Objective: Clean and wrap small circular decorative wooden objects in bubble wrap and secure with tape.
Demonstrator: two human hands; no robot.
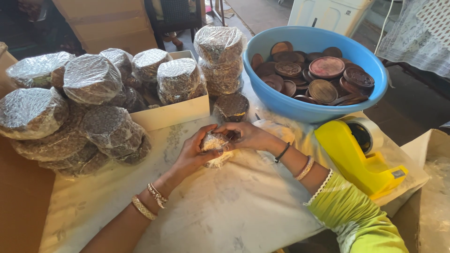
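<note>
Holding a small wrapped bundle (214,143) between them, the left hand (193,153) and right hand (246,136) meet just above the cloth-covered desk (211,211), each grip pinching the crinkly plastic wrap. Just right of the wrists rests a yellow tape dispenser (356,157). Beyond the hands stands one wrapped round stack (231,107), beside a white box (173,112) of more. Piled wrapped stacks (70,112) lie at left. Farthest right, a blue basin (314,70) holds brown round lids (323,70).

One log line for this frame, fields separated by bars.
left hand holds bubble-wrapped bundle | right hand on bundle | blue tub of brown discs behind | yellow tape dispenser at right
</note>
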